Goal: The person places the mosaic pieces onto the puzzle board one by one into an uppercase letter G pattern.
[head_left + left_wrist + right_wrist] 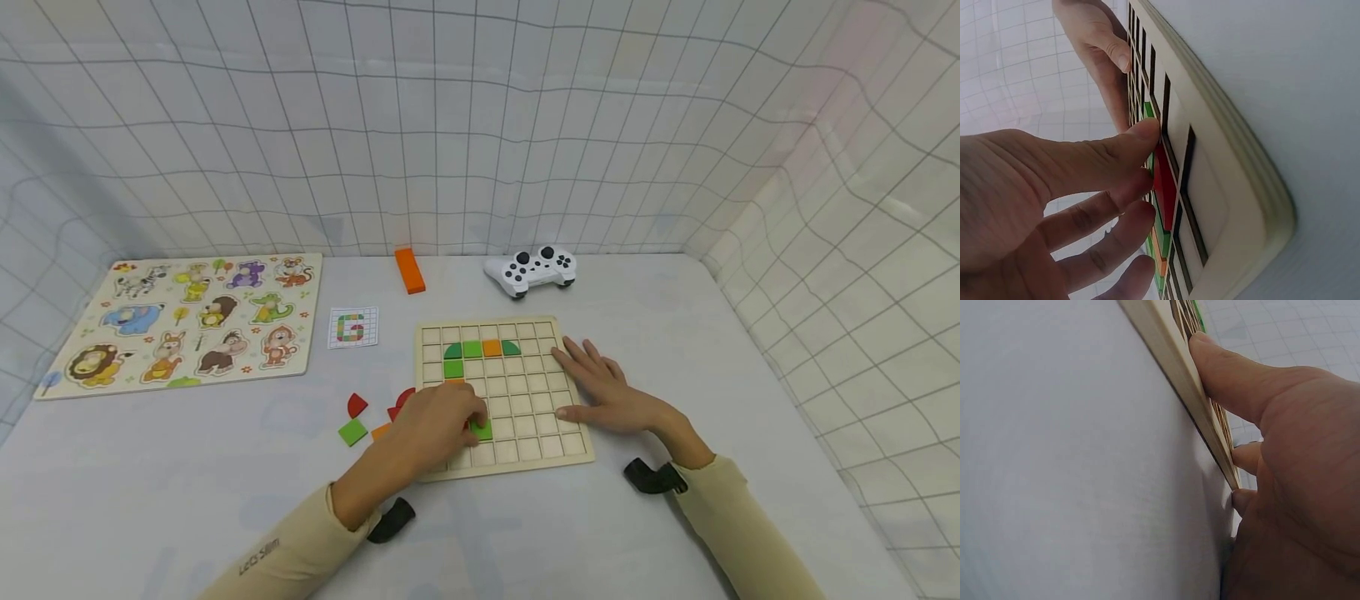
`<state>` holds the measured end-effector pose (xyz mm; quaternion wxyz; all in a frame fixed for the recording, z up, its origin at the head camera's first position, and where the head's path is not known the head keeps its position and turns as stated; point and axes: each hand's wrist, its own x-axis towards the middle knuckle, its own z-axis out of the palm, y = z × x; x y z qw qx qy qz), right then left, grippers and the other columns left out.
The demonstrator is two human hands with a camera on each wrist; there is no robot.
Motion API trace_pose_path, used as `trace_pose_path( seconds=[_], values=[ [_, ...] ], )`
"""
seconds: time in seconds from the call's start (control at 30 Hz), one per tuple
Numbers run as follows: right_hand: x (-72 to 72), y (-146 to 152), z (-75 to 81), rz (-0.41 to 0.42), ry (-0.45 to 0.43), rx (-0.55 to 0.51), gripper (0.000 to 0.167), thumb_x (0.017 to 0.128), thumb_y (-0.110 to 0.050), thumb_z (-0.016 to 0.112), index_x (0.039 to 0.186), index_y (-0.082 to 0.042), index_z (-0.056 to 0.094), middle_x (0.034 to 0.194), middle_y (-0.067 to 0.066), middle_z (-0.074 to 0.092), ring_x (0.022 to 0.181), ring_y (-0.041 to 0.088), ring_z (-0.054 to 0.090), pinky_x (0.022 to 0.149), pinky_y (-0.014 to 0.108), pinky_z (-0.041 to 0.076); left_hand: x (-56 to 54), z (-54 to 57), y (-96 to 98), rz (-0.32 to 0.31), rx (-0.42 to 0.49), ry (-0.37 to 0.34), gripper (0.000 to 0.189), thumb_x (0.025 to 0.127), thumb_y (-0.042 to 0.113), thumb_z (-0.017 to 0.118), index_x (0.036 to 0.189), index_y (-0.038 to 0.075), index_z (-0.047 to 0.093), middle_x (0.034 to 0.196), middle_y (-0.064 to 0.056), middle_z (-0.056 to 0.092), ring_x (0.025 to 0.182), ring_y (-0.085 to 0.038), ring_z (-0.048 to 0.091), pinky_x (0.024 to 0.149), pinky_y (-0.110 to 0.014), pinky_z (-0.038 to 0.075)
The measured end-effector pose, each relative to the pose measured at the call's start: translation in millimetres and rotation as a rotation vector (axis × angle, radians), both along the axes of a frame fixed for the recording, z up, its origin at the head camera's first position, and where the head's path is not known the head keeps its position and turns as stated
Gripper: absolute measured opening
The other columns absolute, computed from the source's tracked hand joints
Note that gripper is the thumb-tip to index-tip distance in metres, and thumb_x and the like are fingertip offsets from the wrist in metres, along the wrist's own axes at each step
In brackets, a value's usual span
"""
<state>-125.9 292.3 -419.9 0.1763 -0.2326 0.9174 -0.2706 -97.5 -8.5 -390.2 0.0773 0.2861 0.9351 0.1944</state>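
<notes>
A wooden grid board (525, 404) lies on the table with coloured tiles along its upper and left cells. The left hand (438, 421) bends over its lower left part, thumb and index finger pinching a green square tile (486, 431) at the board's surface. Beside those fingertips, a red tile (1165, 187) lies in the grid in the left wrist view. The right hand (611, 392) rests on the board's right edge with fingers spread, its thumb (1229, 372) on the rim. The left hand hides several cells.
Loose tiles, including a red quarter-round (357, 406) and a green square (352, 432), lie left of the board. Behind them is a pattern card (353, 327). An animal puzzle (187, 321), an orange block (409, 271) and a white game controller (532, 271) lie farther back.
</notes>
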Motion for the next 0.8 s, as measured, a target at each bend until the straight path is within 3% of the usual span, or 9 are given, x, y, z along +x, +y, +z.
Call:
trace_pose_path(
  seconds=[0.3, 0.6, 0.8],
  values=[
    [-0.3, 0, -0.1, -0.001, -0.005, 0.002, 0.091, 0.095, -0.044, 0.064, 0.162, -0.015, 0.009, 0.169, 0.014, -0.006, 0.152, 0.042, -0.017, 0.116, 0.064, -0.003, 6.3, 3.2, -12.3, -0.021, 0.04, 0.071, 0.015, 0.079, 0.012, 0.084, 0.091, 0.018, 0.078, 0.094, 0.005, 0.067, 0.085, -0.014, 0.06, 0.066, -0.03, 0.049],
    [-0.6, 0, -0.2, 0.005, 0.002, 0.003, 0.091, 0.096, -0.043, 0.064, 0.162, -0.015, 0.009, 0.168, 0.014, -0.006, 0.152, 0.042, -0.016, 0.116, 0.064, -0.003, 15.8, 16.9, -41.1, 0.044, -0.011, 0.037, 0.025, 0.08, 0.017, 0.085, 0.104, 0.017, 0.077, 0.105, 0.003, 0.071, 0.098, -0.018, 0.062, 0.078, -0.035, 0.052],
    [-0.4, 0, -1.7, 0.01, 0.004, -0.005, 0.09, 0.096, -0.043, 0.064, 0.162, -0.015, 0.009, 0.168, 0.014, -0.006, 0.152, 0.042, -0.016, 0.116, 0.064, -0.003, 19.2, 15.7, -65.7, 0.109, -0.029, 0.085, 0.026, 0.077, 0.017, 0.086, 0.101, 0.017, 0.075, 0.098, 0.004, 0.068, 0.087, -0.014, 0.057, 0.071, -0.031, 0.05]
  ],
)
